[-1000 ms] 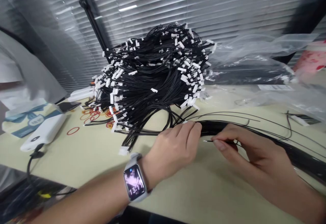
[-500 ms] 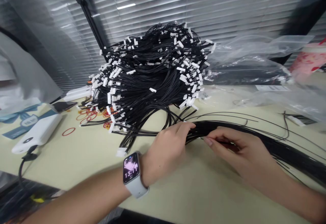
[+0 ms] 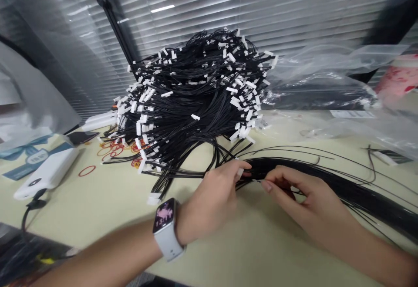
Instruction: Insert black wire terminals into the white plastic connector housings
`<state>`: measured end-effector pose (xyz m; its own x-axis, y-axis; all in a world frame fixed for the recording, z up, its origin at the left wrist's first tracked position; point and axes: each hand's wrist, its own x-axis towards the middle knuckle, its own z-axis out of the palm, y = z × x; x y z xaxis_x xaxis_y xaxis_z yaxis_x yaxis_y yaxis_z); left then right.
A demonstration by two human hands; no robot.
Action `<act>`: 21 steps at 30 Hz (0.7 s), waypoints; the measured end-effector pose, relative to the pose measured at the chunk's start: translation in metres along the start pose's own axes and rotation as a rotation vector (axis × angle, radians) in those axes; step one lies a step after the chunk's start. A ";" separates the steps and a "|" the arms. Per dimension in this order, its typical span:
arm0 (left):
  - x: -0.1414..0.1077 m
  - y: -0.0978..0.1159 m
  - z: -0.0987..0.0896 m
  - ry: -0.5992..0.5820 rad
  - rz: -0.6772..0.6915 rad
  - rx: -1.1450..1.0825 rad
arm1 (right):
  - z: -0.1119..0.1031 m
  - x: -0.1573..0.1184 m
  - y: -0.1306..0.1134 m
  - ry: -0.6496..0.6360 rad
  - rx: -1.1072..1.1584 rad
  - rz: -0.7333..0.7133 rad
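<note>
My left hand (image 3: 215,193), with a grey-strapped watch (image 3: 166,228) on its wrist, pinches a small white connector (image 3: 240,172) between thumb and finger. Facing it, my right hand (image 3: 303,195) is closed in a pinch on a thin black wire, whose pale tip (image 3: 256,180) points toward the connector. A thick bundle of black wires (image 3: 365,195) runs behind and under my right hand to the right edge. Beyond my left hand rises a big heap of black cables (image 3: 196,99) with white connectors at their ends.
Red and yellow rubber bands (image 3: 114,148) lie left of the heap, one red band (image 3: 86,171) apart. A white device with a cable (image 3: 47,173) and a blue-and-cream box (image 3: 35,152) stand at left. Clear plastic bags (image 3: 320,91) fill the back right, near a pink patterned container (image 3: 398,75).
My left hand has turned slightly, and the white connector now shows between its fingers. My right hand has shifted a little, with the wire's pale tip more visible.
</note>
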<state>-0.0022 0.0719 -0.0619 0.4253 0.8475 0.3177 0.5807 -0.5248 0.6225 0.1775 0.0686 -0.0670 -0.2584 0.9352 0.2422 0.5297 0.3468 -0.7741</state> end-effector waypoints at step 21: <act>0.010 0.010 -0.002 -0.178 -0.475 -0.991 | -0.007 -0.001 -0.010 -0.048 0.058 0.024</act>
<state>0.0067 0.0751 -0.0507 0.4461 0.8801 -0.1622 -0.0664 0.2133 0.9747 0.1786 0.0650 -0.0554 -0.2851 0.9382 0.1962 0.4886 0.3184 -0.8123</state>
